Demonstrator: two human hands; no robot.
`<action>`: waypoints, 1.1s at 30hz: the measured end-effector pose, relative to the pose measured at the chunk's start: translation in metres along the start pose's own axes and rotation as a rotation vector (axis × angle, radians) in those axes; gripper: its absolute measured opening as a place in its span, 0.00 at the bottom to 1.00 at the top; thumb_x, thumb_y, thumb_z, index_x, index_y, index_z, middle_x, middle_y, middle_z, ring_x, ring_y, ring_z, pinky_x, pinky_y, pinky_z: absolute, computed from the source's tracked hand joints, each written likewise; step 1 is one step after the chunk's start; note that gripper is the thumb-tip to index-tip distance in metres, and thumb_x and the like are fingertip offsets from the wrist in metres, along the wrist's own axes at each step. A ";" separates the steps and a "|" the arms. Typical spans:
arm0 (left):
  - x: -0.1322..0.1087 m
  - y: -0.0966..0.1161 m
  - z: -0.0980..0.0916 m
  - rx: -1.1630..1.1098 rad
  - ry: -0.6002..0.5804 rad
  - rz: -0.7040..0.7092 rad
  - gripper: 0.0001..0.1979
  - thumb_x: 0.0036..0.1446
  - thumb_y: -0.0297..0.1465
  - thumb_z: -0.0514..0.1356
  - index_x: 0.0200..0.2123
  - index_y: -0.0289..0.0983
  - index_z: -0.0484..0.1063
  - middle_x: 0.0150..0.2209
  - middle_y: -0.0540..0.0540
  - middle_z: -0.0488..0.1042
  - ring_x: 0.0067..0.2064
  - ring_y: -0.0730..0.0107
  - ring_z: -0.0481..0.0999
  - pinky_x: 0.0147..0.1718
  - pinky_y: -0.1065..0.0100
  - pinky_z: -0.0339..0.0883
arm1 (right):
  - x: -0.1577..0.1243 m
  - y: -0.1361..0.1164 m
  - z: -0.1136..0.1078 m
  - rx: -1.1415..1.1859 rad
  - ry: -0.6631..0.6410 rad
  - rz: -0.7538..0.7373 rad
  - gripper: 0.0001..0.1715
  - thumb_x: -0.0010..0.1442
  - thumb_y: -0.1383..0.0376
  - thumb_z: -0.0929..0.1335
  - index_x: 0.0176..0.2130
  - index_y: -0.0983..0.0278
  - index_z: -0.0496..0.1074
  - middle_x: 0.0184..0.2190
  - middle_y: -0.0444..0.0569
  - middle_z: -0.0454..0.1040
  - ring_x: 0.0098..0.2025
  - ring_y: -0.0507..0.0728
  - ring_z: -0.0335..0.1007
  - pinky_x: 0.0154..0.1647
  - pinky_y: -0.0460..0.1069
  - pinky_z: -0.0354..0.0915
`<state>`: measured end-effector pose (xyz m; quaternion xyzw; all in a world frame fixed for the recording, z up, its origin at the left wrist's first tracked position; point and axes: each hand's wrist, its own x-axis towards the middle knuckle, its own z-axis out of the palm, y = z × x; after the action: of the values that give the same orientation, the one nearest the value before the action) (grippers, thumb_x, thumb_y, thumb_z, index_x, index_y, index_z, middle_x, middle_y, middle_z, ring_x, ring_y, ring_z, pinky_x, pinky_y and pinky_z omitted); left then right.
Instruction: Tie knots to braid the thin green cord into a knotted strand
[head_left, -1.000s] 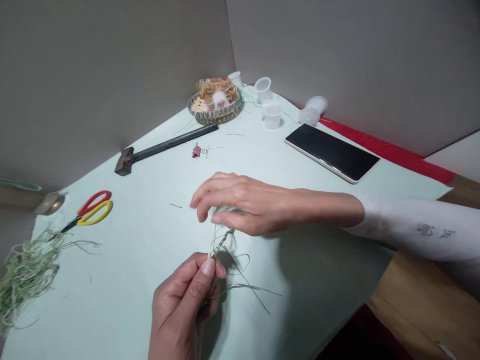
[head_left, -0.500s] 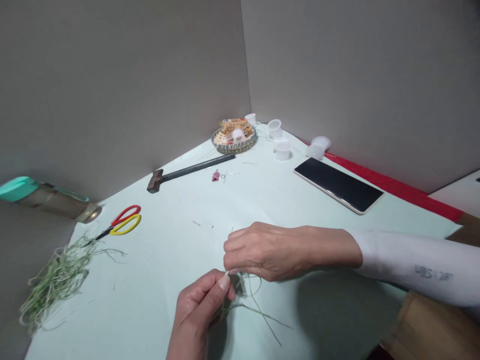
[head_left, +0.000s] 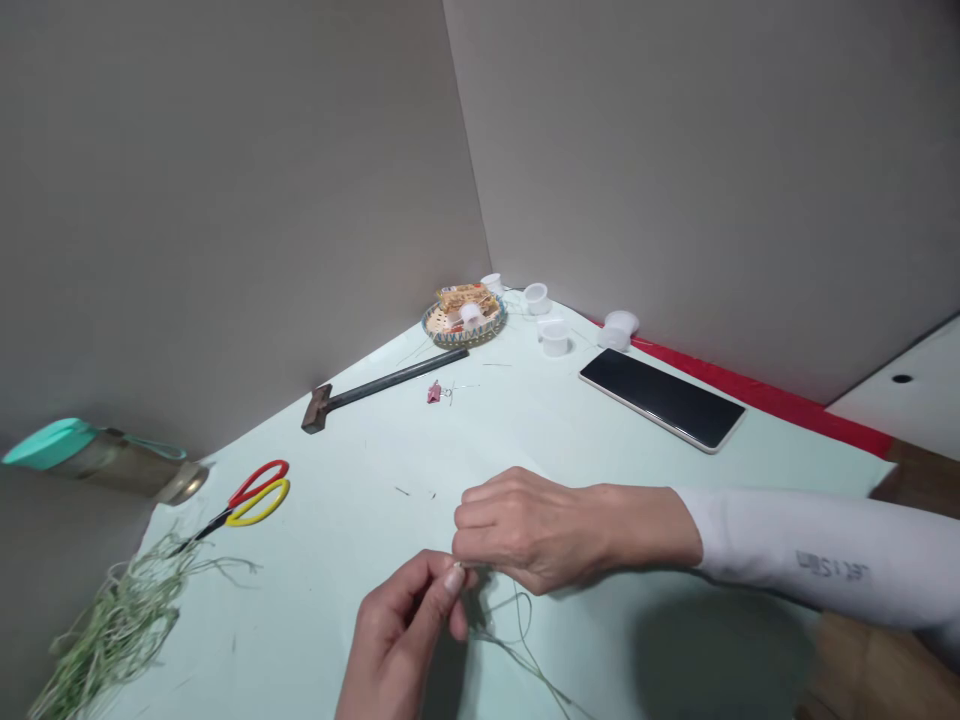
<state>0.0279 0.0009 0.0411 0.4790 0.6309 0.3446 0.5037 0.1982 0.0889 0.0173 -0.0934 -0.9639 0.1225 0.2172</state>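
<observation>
My left hand (head_left: 411,622) is closed, its thumb and forefinger pinching a small pale end of thin green grass strands (head_left: 523,655). Against those fingertips, my right hand (head_left: 517,528) is closed with its fingers curled down; its thumb side meets the pinched spot. What exactly its fingertips grip is hidden, though strands come out from beneath it. The loose ends loop and trail toward the lower right over the pale green table cover (head_left: 300,610).
A grass bundle (head_left: 112,630) lies at left beside scissors (head_left: 255,500) and a bottle (head_left: 112,462). Farther back are a hammer (head_left: 390,385), pink clip (head_left: 434,392), woven basket (head_left: 450,338), white plastic cups (head_left: 556,340) and a phone (head_left: 660,398). Grey walls (head_left: 225,200) rise behind.
The view has tilted up and shifted, so the table things appear lower. My hands stay together at the pinched strands, and the trailing ends have swung downward.
</observation>
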 end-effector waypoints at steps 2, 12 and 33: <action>0.004 -0.005 -0.003 -0.045 -0.018 -0.030 0.17 0.54 0.43 0.61 0.21 0.37 0.70 0.18 0.54 0.57 0.23 0.73 0.50 0.22 0.69 0.41 | 0.003 0.000 0.001 -0.024 0.003 0.014 0.09 0.61 0.72 0.60 0.29 0.63 0.63 0.26 0.44 0.64 0.29 0.52 0.54 0.29 0.47 0.54; 0.022 -0.027 -0.010 -0.307 -0.042 -0.144 0.17 0.50 0.44 0.62 0.24 0.36 0.72 0.18 0.56 0.47 0.22 0.76 0.44 0.20 0.72 0.39 | 0.017 0.015 0.006 -0.030 -0.065 0.024 0.07 0.61 0.70 0.61 0.31 0.64 0.66 0.28 0.43 0.69 0.32 0.52 0.60 0.36 0.48 0.58; 0.023 -0.024 -0.016 -0.168 0.081 -0.201 0.15 0.51 0.42 0.61 0.24 0.36 0.71 0.19 0.56 0.48 0.23 0.75 0.44 0.23 0.69 0.36 | 0.060 0.128 0.020 -0.335 0.054 0.577 0.19 0.63 0.60 0.65 0.52 0.66 0.66 0.49 0.53 0.69 0.46 0.58 0.69 0.45 0.57 0.68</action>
<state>0.0058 0.0164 0.0158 0.3553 0.6642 0.3632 0.5484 0.1527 0.2207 -0.0120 -0.3999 -0.8984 0.0162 0.1807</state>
